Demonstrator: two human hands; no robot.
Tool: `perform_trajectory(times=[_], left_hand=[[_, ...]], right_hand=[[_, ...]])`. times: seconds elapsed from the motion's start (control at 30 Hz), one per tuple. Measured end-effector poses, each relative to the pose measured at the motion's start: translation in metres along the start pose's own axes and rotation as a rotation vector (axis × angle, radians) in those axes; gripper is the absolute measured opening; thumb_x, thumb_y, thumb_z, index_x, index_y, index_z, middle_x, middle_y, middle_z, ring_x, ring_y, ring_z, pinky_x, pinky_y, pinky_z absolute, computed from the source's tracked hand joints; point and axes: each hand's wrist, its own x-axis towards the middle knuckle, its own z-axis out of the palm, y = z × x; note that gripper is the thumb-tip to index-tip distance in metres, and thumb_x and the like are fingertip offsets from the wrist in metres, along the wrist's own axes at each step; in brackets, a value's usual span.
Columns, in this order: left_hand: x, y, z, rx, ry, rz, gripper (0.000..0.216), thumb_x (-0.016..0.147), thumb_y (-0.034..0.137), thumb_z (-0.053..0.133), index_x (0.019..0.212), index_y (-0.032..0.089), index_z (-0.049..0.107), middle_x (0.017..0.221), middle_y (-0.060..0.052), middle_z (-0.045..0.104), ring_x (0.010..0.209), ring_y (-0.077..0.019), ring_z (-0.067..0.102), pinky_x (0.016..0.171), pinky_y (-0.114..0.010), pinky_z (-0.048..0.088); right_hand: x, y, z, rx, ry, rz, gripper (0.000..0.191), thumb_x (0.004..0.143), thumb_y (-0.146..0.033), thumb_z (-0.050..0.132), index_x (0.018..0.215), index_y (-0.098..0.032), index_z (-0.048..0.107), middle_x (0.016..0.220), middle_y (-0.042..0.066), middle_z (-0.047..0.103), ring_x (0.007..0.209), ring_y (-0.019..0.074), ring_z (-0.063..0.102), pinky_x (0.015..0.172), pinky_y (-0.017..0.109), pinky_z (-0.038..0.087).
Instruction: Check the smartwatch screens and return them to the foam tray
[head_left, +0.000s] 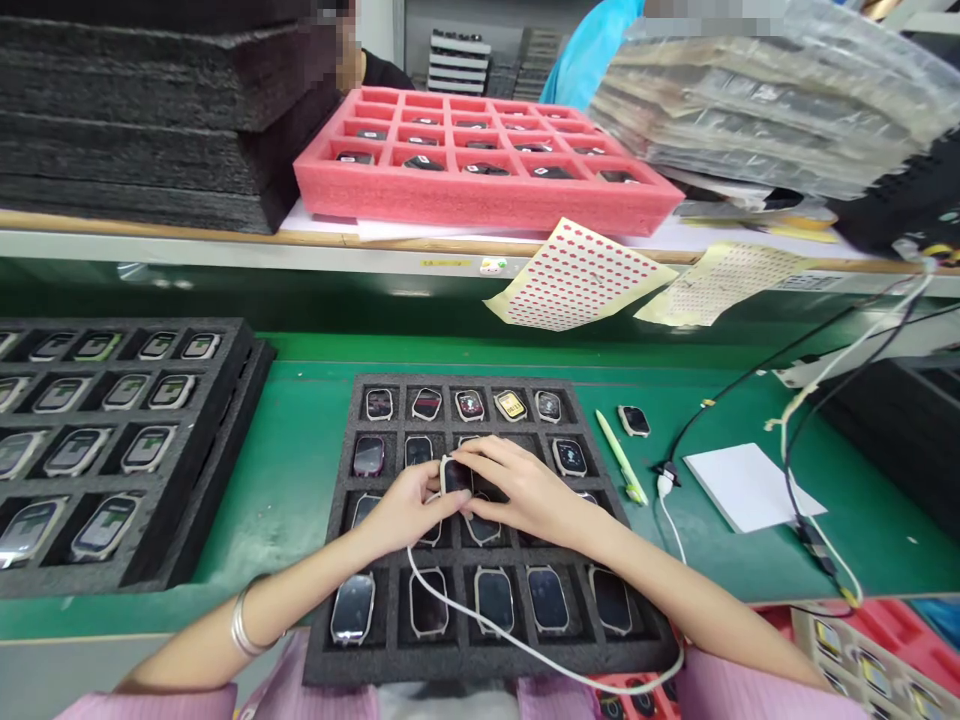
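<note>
A black foam tray (341,640) with several smartwatch bodies in its pockets lies in front of me on the green bench. Over its middle, my left hand (409,510) and my right hand (517,485) together hold one dark watch body (455,475). A white cable (480,625) runs from under my left hand across the tray toward the right. The pockets beneath my hands are partly hidden.
A second black tray (225,430) of watches sits at left. A green pen (619,455), a loose watch (634,420), white paper (750,485) and cables (795,410) lie at right. A shelf behind carries a pink foam tray (480,195), sticker sheets (577,275) and black foam stacks (150,110).
</note>
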Motion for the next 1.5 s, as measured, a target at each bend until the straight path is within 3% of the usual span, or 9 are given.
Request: perform_trajectory(times=[0.3, 0.63, 0.8, 0.97, 1.17, 1.5], left_hand=[[-0.004, 0.012, -0.001, -0.05, 0.017, -0.044, 0.034, 0.067, 0.036, 0.078, 0.087, 0.011, 0.067, 0.077, -0.005, 0.069, 0.068, -0.017, 0.061, 0.063, -0.025, 0.045], [-0.005, 0.018, 0.001, -0.078, 0.001, -0.046, 0.031, 0.065, 0.037, 0.079, 0.078, 0.011, 0.066, 0.064, 0.0, 0.06, 0.057, -0.0113, 0.05, 0.055, -0.022, 0.039], [-0.006, 0.022, 0.002, -0.059, -0.008, -0.069, 0.029, 0.067, 0.037, 0.078, 0.076, 0.011, 0.065, 0.056, 0.004, 0.052, 0.045, -0.0062, 0.036, 0.046, -0.02, 0.033], [-0.006, 0.017, 0.0, -0.05, -0.022, -0.064, 0.031, 0.068, 0.036, 0.077, 0.083, 0.011, 0.066, 0.062, 0.002, 0.055, 0.054, -0.0096, 0.045, 0.053, -0.021, 0.036], [-0.005, 0.007, -0.002, -0.036, -0.049, -0.03, 0.029, 0.071, 0.034, 0.075, 0.087, 0.011, 0.066, 0.076, -0.002, 0.059, 0.069, -0.0142, 0.052, 0.065, -0.025, 0.04], [-0.003, 0.002, -0.004, 0.039, -0.064, 0.029, 0.028, 0.074, 0.035, 0.072, 0.087, 0.012, 0.064, 0.079, -0.003, 0.059, 0.073, -0.0154, 0.053, 0.07, -0.026, 0.041]], right_hand=[[-0.002, -0.004, 0.015, 0.106, 0.181, -0.025, 0.043, 0.078, -0.021, 0.065, 0.119, -0.017, 0.051, 0.106, 0.012, 0.06, 0.099, 0.0254, 0.06, 0.083, 0.039, 0.053], [-0.007, -0.004, 0.016, 0.171, 0.2, -0.038, 0.046, 0.083, -0.025, 0.064, 0.126, -0.017, 0.048, 0.11, 0.013, 0.058, 0.1, 0.0251, 0.059, 0.084, 0.04, 0.053], [-0.008, -0.005, 0.015, 0.127, 0.208, -0.045, 0.045, 0.084, -0.03, 0.064, 0.125, -0.017, 0.05, 0.108, 0.013, 0.059, 0.098, 0.0252, 0.059, 0.082, 0.04, 0.053], [-0.008, -0.006, 0.016, 0.064, 0.22, -0.021, 0.046, 0.082, -0.04, 0.067, 0.119, -0.016, 0.054, 0.105, 0.013, 0.061, 0.096, 0.0259, 0.06, 0.082, 0.041, 0.052], [-0.009, -0.007, 0.016, 0.049, 0.212, -0.005, 0.041, 0.084, -0.038, 0.065, 0.116, -0.015, 0.054, 0.104, 0.012, 0.061, 0.094, 0.0254, 0.06, 0.082, 0.04, 0.052], [-0.009, -0.007, 0.015, 0.069, 0.192, 0.01, 0.039, 0.084, -0.036, 0.066, 0.115, -0.015, 0.054, 0.104, 0.012, 0.06, 0.095, 0.0247, 0.059, 0.083, 0.039, 0.051]])
